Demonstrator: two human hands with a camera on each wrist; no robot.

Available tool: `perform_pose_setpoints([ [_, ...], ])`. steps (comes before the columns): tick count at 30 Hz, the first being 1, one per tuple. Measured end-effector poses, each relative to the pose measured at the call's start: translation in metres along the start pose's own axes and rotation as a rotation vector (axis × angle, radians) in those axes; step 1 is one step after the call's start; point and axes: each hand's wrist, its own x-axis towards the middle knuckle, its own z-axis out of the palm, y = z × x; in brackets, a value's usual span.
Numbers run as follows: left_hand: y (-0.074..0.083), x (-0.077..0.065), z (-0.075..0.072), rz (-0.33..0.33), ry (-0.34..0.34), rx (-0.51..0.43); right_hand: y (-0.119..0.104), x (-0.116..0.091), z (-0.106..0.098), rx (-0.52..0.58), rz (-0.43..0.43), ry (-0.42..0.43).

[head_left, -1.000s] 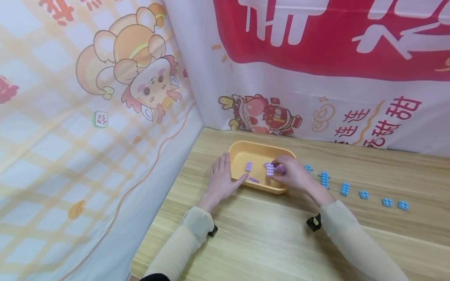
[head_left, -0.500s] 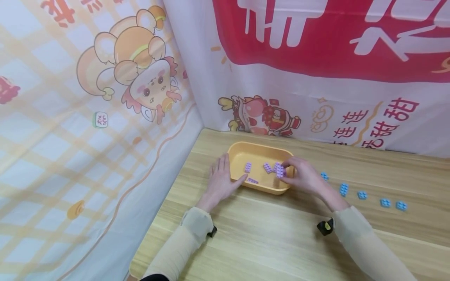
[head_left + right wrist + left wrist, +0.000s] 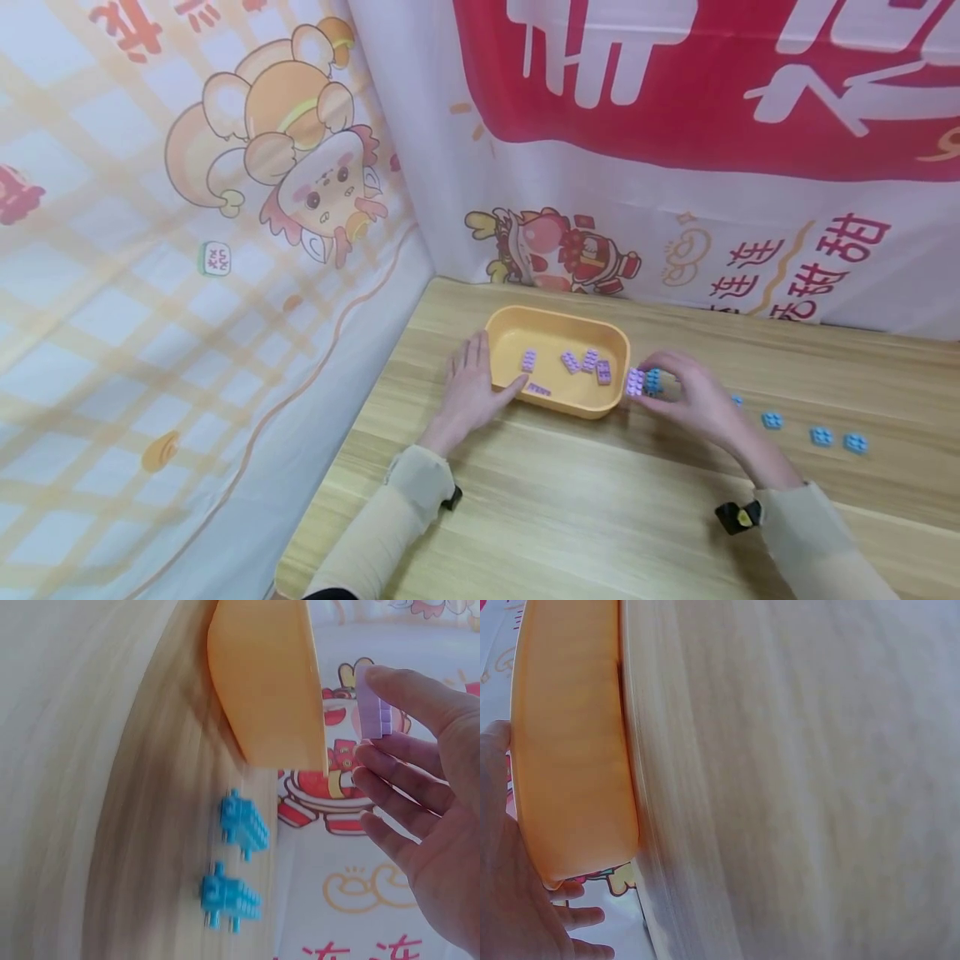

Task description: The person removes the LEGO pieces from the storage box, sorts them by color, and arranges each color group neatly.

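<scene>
My right hand (image 3: 688,398) pinches a purple building brick (image 3: 635,382) between thumb and fingers, just past the right rim of the orange tray (image 3: 628,342). In the right wrist view the same purple brick (image 3: 373,705) is held up above the tray's rim level. Beneath the hand, a blue brick piece (image 3: 653,382) shows partly. My left hand (image 3: 471,385) lies against the tray's left end, thumb over the front rim and fingers straight along the side. Inside the tray lie several purple bricks, among them one purple brick (image 3: 528,361) toward the left.
Right of the tray, several blue bricks form a row on the wooden table (image 3: 570,508), ending with a blue brick (image 3: 856,442). Two blue assembled pieces, such as this blue piece (image 3: 229,895), stand near the tray. A printed cloth (image 3: 697,225) hangs along the table's back edge.
My right hand has lifted a purple brick out of the tray and carried it rightward past the rim, uncovering other purple bricks inside. The left hand has stayed in place.
</scene>
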Motion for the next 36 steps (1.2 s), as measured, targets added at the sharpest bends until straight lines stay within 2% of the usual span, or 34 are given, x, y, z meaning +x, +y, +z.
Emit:
perform_pose_setpoints([
  [5, 0.001, 0.000, -0.001, -0.002, -0.002, -0.017, 0.006, -0.016, -0.005, -0.036, 0.024, -0.016],
  [10, 0.002, -0.001, -0.002, -0.007, -0.009, -0.010, 0.017, -0.029, -0.002, -0.069, 0.031, -0.031],
  [17, 0.001, -0.002, -0.002, -0.014, -0.018, -0.016, 0.029, -0.043, 0.008, -0.112, -0.050, 0.009],
  [36, 0.001, -0.003, -0.001, -0.001, -0.010, -0.001, 0.045, -0.062, 0.029, -0.071, 0.008, -0.017],
])
